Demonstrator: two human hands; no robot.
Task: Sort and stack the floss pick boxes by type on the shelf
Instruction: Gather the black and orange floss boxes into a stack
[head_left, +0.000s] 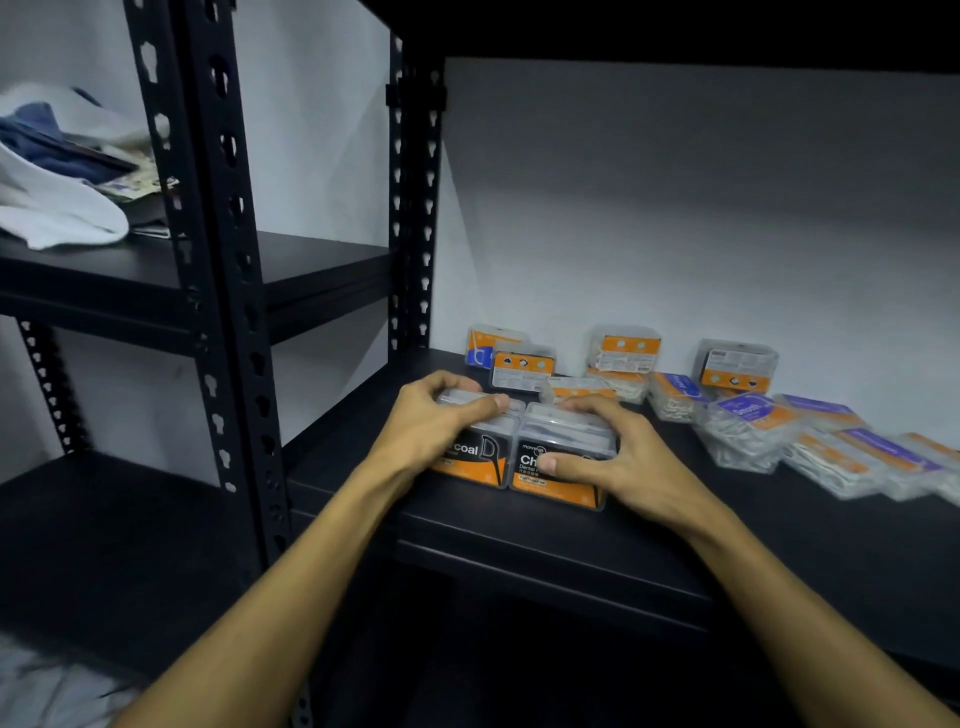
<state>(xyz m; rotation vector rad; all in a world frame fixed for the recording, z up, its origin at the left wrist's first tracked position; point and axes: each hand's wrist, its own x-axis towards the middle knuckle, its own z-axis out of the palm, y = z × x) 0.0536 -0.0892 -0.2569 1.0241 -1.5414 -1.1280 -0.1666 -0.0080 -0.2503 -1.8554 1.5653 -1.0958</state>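
Black steel shelving (519, 525) against a pale wall; folded cloths (57, 202) on the neighbouring shelf far left. Left hand (436, 421) clamped over the top of a charcoal floss box (480, 460), fingers curled on its lid. Right hand (618, 457) grips the second charcoal box (556, 480) just beside it, thumb on the label. Both boxes stand near the shelf's front edge, side by side. Behind them, orange-labelled boxes (522, 369) lie scattered; further right, purple-labelled boxes (748, 431) in a loose row.
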